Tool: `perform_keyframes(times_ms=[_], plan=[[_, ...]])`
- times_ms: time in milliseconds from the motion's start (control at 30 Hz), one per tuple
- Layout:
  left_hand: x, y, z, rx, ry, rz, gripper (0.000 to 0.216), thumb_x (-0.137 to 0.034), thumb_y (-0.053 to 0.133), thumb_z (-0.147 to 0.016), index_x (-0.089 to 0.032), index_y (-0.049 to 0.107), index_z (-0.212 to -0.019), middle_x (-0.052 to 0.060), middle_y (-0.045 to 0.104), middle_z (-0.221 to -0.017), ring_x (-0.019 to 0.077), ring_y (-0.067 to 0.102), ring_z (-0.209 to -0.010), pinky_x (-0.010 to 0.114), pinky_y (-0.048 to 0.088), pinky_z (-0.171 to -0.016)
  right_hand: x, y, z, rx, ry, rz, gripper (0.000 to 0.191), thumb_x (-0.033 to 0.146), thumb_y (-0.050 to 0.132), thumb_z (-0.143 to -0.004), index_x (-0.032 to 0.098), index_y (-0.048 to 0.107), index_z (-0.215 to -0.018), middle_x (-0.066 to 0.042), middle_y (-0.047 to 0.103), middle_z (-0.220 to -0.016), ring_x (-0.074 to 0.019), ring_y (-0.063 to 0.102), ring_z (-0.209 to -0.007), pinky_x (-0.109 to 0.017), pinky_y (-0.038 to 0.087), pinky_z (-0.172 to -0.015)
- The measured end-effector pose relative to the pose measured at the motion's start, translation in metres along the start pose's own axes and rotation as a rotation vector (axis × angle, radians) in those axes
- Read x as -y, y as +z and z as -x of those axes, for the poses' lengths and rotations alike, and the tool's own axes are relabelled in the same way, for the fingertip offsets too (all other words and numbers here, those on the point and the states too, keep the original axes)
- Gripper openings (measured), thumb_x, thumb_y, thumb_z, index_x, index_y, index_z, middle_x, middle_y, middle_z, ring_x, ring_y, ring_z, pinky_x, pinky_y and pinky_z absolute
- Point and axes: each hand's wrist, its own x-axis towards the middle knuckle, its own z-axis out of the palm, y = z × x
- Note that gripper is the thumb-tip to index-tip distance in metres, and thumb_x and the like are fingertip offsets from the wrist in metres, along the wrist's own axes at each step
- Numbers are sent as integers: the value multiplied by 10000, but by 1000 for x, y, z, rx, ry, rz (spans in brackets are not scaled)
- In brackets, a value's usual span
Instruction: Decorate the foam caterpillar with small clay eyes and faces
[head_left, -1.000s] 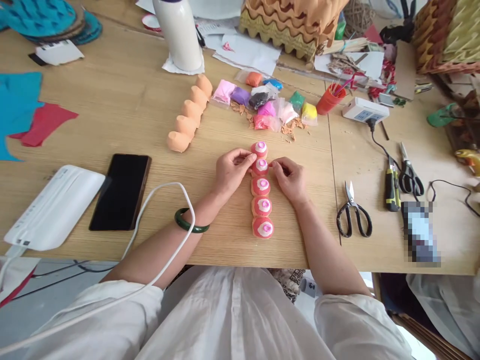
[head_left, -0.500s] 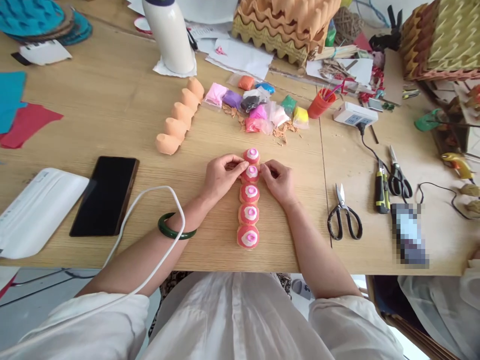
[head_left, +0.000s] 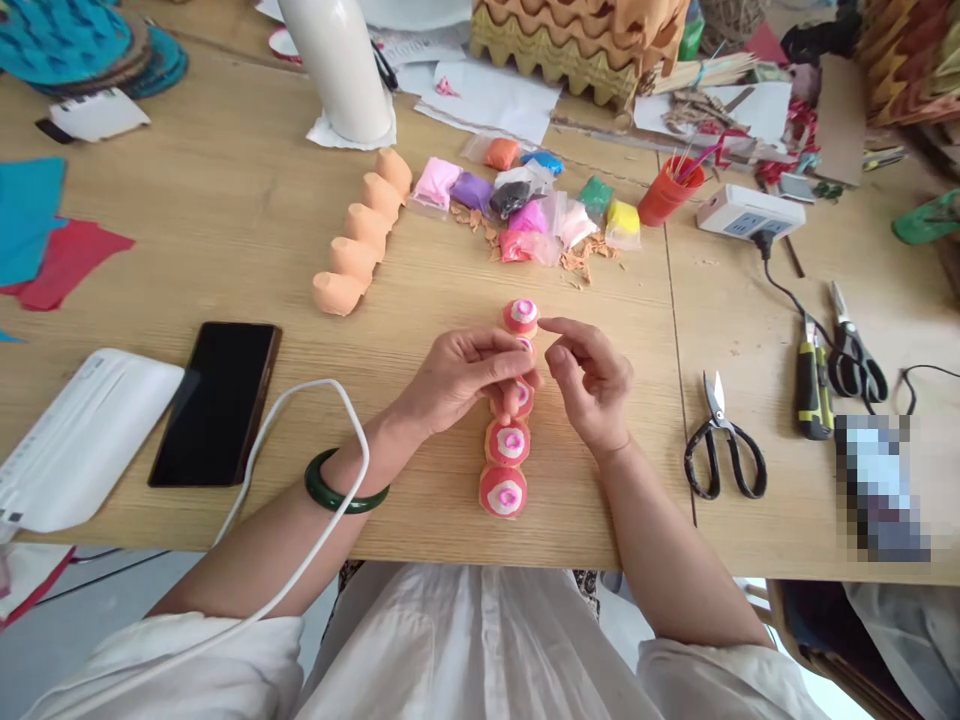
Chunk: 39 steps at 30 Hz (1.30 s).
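A strip of egg-carton cups (head_left: 507,442), coated in red with white and pink rings on top, lies lengthwise on the table before me. My left hand (head_left: 480,375) is over its middle cups and hides part of them. Its thumb and forefinger are pressed together; anything between them is too small to make out. To the right of the strip is my right hand (head_left: 594,380), thumb and forefinger apart and the other fingers curled. Its forefinger points at the far end cup, close to its edge. I see nothing in this hand.
A bare orange carton strip (head_left: 352,258) lies at left, beyond a black phone (head_left: 217,400). Bags of coloured clay (head_left: 525,215) and a red cup (head_left: 670,190) stand farther back. Scissors (head_left: 721,440) lie at right. A white cable (head_left: 349,400) crosses my left forearm.
Both hands have come off the second cup. My left hand has moved nearer, over the middle cups, and my right hand has drawn to the right with its forefinger extended. The view has shifted slightly.
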Motion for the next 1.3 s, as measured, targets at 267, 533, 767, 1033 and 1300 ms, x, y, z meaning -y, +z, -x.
perform_keyframes(times_ms=[267, 533, 767, 1033, 1300], plan=[[4, 1, -2, 182, -182, 146, 422, -520, 994, -641, -186, 783, -792, 39, 769, -708, 61, 527, -346, 186, 445, -332, 1, -7, -5, 292, 228, -398, 215, 439, 726, -967, 268, 846, -1015, -22, 715, -792, -137, 635, -644, -299, 578, -625], [1, -2, -1, 254, -249, 154, 447, -545, 990, -639, -178, 748, -722, 58, 774, -723, 55, 503, -323, 186, 391, -296, 1, -8, -11, 331, 266, -577, 185, 399, 864, -855, 224, 813, -888, 10, 715, -714, -92, 625, -530, -248, 591, -565], [8, -3, -5, 104, -151, 92, 545, -721, 855, -729, -188, 748, -767, 59, 733, -661, 116, 559, -372, 241, 442, -328, 1, -2, -11, 208, 300, -558, 186, 402, 868, -851, 231, 797, -828, 32, 700, -659, -55, 496, -455, -218, 493, -490], [13, 7, 3, -234, 330, -254, 386, -569, 825, -849, -191, 750, -839, 42, 774, -789, 145, 714, -613, 259, 599, -594, -7, 5, -9, -12, 440, -387, 386, 593, 878, -771, 226, 769, -820, 51, 593, -575, -60, 341, -445, -220, 283, -394], [16, 8, 6, -292, 381, -406, 274, -478, 802, -886, -206, 775, -863, 35, 802, -831, 174, 776, -741, 256, 634, -678, -3, 7, -6, 24, 382, -303, 367, 601, 838, -816, 245, 756, -786, 44, 551, -600, -83, 392, -482, -237, 422, -457]])
